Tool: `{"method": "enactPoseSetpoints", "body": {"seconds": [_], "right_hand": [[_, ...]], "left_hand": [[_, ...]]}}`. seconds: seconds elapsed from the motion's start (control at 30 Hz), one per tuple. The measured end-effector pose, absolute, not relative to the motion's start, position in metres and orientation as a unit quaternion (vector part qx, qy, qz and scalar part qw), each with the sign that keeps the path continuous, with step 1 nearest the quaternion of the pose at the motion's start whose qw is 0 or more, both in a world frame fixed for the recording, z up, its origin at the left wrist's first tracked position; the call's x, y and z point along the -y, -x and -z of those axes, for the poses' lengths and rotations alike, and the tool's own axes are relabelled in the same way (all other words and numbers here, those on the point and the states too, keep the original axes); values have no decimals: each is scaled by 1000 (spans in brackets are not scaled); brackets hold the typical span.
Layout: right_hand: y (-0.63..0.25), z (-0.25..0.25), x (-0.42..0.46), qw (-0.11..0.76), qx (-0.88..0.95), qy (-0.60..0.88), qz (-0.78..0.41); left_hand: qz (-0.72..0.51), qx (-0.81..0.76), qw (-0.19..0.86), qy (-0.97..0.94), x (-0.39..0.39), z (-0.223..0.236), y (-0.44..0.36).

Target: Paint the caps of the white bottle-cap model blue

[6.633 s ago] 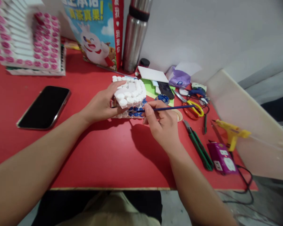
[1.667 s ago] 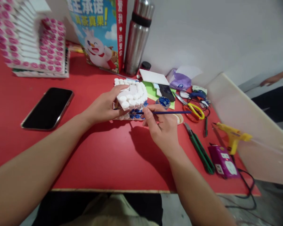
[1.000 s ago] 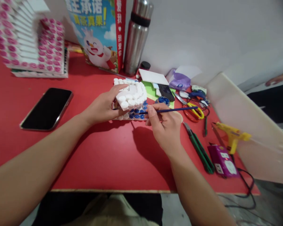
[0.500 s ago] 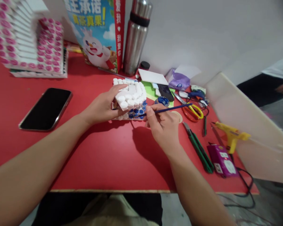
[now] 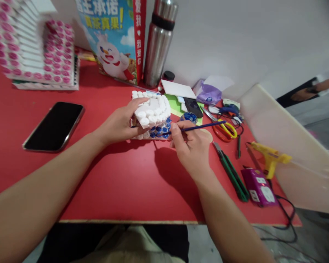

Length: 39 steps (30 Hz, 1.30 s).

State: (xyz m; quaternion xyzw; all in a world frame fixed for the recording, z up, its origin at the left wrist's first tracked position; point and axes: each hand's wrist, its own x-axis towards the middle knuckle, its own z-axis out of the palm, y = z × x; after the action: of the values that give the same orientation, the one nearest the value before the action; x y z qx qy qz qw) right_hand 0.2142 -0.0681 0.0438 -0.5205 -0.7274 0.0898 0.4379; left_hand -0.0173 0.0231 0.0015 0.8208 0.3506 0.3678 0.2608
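The small house-like model of white board with rounded white knobs on its roof [image 5: 155, 115] sits on the red, smooth-topped desk [image 5: 120, 190], straight ahead of the person, its front wall dotted with blue and white knobs. The left hand [image 5: 119, 124] has its fingers spread moderately wide and closed around the model's left side, one across the roof and the thumb low at the front. The right hand [image 5: 190, 149] pinches a thin, dark blue brush [image 5: 208, 125] tightly near its lower part, tip by the blue knobs; whether it touches them is too small to tell.

The model looks light and fairly stiff, but probably fragile where the knobs are fixed on, and likely to slide on the desk under a sideways push. The bare board edges on its left seem the safest hold; the blue knobs may be wet and smear. The brush should be light, slim and easily rolled between fingers.
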Motion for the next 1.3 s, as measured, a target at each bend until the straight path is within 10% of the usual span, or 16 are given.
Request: {"method": "enactPoseSetpoints", "body": {"seconds": [1.3], "right_hand": [[-221, -42, 62, 535, 613, 530, -240]], "left_hand": [[-345, -353, 272, -826, -22, -8, 25]]}}
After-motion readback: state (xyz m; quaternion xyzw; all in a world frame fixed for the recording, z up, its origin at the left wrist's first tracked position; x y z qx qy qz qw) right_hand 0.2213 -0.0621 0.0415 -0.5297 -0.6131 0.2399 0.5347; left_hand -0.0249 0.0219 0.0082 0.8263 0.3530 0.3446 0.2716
